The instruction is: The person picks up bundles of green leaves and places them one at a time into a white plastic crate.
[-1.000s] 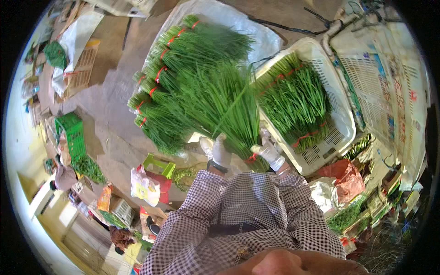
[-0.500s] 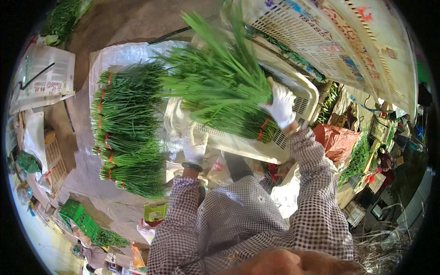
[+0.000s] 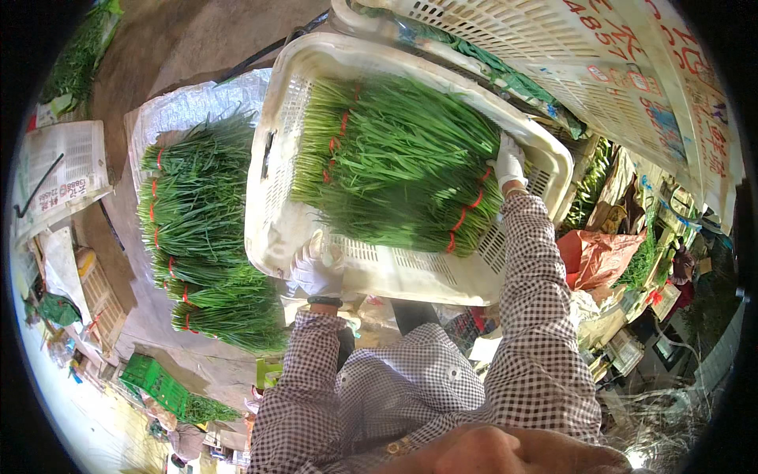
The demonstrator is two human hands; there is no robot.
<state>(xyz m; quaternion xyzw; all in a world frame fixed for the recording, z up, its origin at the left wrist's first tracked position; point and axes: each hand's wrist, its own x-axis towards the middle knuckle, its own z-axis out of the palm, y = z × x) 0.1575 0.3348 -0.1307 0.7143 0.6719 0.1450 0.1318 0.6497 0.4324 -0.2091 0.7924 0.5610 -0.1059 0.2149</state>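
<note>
Several bundles of chives [image 3: 418,150] tied with red bands lie in a white slatted plastic crate [image 3: 387,49]. Some bundles have their pale cut ends toward the left, others toward the right. White-gloved, my right hand [image 3: 510,160] is closed on the cut ends of a bundle at the right side of the crate. My left hand [image 3: 317,272], also in a white glove, is over the crate's near-left rim. Blur around its fingers hides whether they grip the rim.
More red-banded chive bundles [image 3: 197,229] lie in a row on a pale sheet [image 3: 150,125] to the left. Another white crate [image 3: 545,79] stands tilted at the far right. An orange-red sack [image 3: 600,257] is on the right, and a green crate [image 3: 154,383] at lower left.
The chives that my right hand held up over the crate now lie flat inside it. My left hand has moved slightly down and left, over the rim. The view has shifted.
</note>
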